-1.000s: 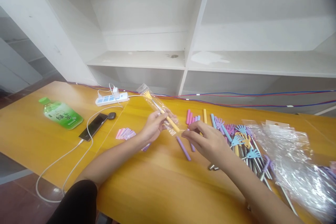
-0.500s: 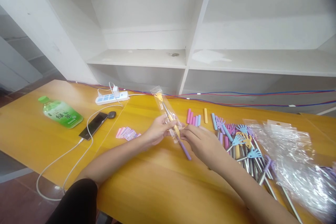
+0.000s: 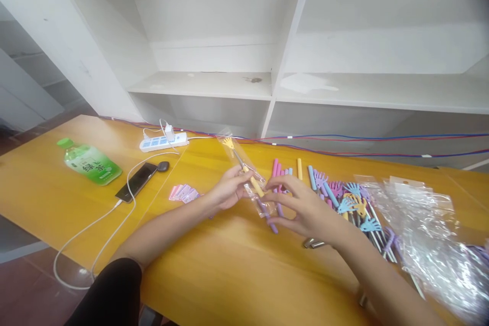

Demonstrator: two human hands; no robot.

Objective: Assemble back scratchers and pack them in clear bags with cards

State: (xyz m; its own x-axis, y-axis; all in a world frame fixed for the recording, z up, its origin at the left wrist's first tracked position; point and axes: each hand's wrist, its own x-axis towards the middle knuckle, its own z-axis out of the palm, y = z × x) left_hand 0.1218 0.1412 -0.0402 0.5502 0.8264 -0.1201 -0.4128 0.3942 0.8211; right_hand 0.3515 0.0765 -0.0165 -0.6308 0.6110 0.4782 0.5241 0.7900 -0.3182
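Note:
My left hand (image 3: 232,187) is closed around a clear plastic sleeve (image 3: 244,165). Inside it is a yellow back scratcher (image 3: 256,186) with a hand-shaped head at the upper end and a metal rod. My right hand (image 3: 292,204) is at the sleeve's lower end, its fingers spread apart near the yellow handle. Beneath the sleeve's lower end a purple stick (image 3: 272,226) shows on the table. A pile of coloured hand-shaped scratchers (image 3: 355,204) lies right of my right hand, partly behind my forearm.
Clear plastic bags (image 3: 428,224) are heaped at the right. Small pink and purple cards (image 3: 184,193) lie left of my left hand. Further left are a phone (image 3: 136,182), a green bottle (image 3: 89,163) and a power strip (image 3: 163,142). Coloured tubes (image 3: 299,168) stand behind my right hand.
My right hand's fingers have spread and moved slightly down along the sleeve. The scratcher sits a little further up-left, and the sleeve's lower end now reaches further down.

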